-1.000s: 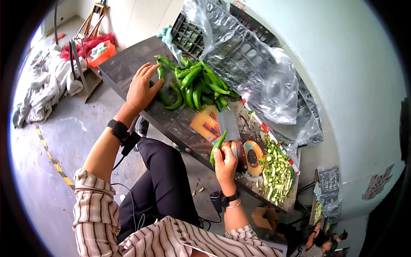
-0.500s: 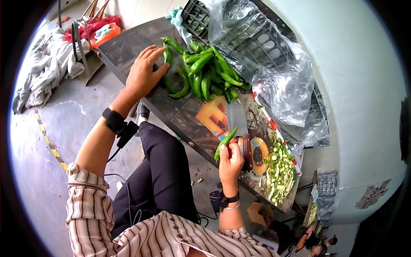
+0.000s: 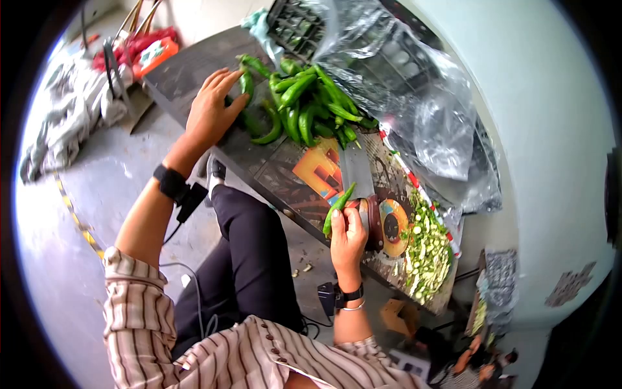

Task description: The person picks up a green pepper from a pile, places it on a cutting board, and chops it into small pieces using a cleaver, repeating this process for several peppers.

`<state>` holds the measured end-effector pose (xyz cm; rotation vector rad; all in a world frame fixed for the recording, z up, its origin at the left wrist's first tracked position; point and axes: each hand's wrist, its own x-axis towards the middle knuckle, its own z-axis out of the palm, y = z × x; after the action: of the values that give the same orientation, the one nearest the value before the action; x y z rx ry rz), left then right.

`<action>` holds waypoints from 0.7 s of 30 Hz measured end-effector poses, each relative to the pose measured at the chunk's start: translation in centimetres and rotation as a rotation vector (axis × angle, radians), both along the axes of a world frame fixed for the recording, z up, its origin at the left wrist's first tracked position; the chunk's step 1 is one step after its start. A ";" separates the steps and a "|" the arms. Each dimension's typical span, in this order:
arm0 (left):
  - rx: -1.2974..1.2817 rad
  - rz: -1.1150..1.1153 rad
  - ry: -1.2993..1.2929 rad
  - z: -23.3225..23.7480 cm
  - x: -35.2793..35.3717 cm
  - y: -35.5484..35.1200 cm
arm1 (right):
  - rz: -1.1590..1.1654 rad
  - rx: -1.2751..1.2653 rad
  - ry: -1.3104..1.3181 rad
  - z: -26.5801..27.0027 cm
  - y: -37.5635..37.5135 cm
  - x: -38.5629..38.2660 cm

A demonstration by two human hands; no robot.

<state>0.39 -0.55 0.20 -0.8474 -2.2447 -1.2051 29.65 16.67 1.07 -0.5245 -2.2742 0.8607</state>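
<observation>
My right hand [image 3: 348,240] pinches one green chili pepper [image 3: 338,209] between thumb and fingers, its tip pointing up and away over the table edge. Just right of that hand lies a broad-bladed knife [image 3: 356,170], its brown handle near my fingers. My left hand [image 3: 210,107] is palm down at the left side of a heap of whole green peppers [image 3: 301,97]. Its thumb and fingers are apart, the fingertips right beside a pepper [image 3: 246,84] at the heap's edge. Chopped pepper pieces [image 3: 427,253] are piled on the right end of the table.
The dark table [image 3: 188,65] has worn printed patches. Clear plastic sheeting [image 3: 421,104] covers black crates [image 3: 295,29] behind it, and a red-and-white strip [image 3: 414,181] runs beside the chopped pieces. White cloth [image 3: 71,110] lies at left. Another person [image 3: 470,363] is at lower right.
The view has shifted slightly. My right hand still holds the pepper, raised a little, and my left hand stays by the heap with its fingers spread.
</observation>
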 end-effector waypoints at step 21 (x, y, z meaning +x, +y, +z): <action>-0.263 -0.706 0.382 0.2 12.6 8.9 | -0.052 0.344 -0.404 5.6 8.6 2.3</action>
<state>12.96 8.37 0.42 -1.9027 -1.8521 -0.8969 31.94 25.24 6.64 -0.6378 -2.6848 0.3412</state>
